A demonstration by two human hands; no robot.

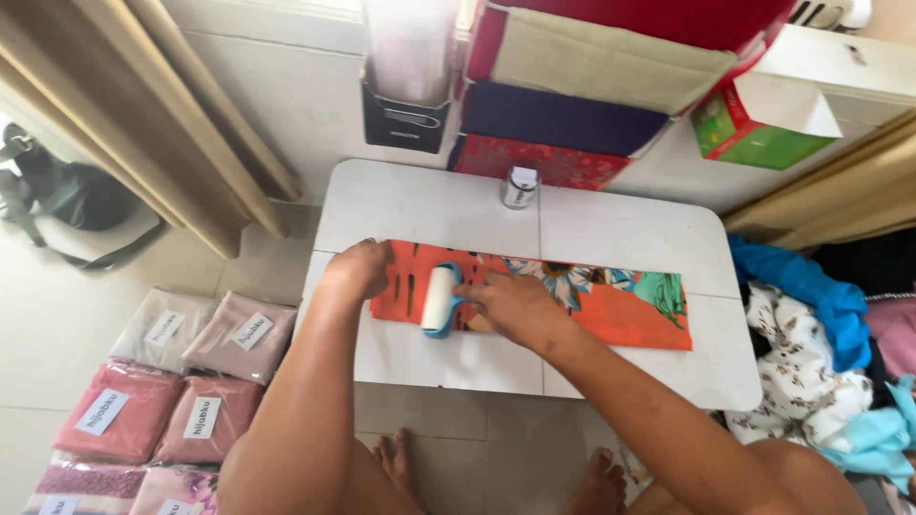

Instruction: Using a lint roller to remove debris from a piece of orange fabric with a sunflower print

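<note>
Folded orange floral-print cloth [611, 300] lies across the white tabletop [429, 205]. Left hand [361, 267] presses its 9 o'clock end, fingers flat. Right hand [510, 303] clasps the white-and-blue lint roller [440, 300]; its handle is mostly hidden.

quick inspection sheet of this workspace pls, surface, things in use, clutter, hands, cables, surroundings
surface: small white low table, mostly bare around the cloth
things in use: folded orange floral cloth lying flat along the table; white lint roller with blue handle on its left part
clutter: small white-capped jar at the table's far edge
hands: left hand pressing the cloth's left end; right hand gripping the roller's handle
cables: nothing seen
surroundings: bagged pink and beige fabric packs on the floor at left, dark bag by a curtain, loose clothes pile at right, green box and stacked fabric boxes behind
</note>
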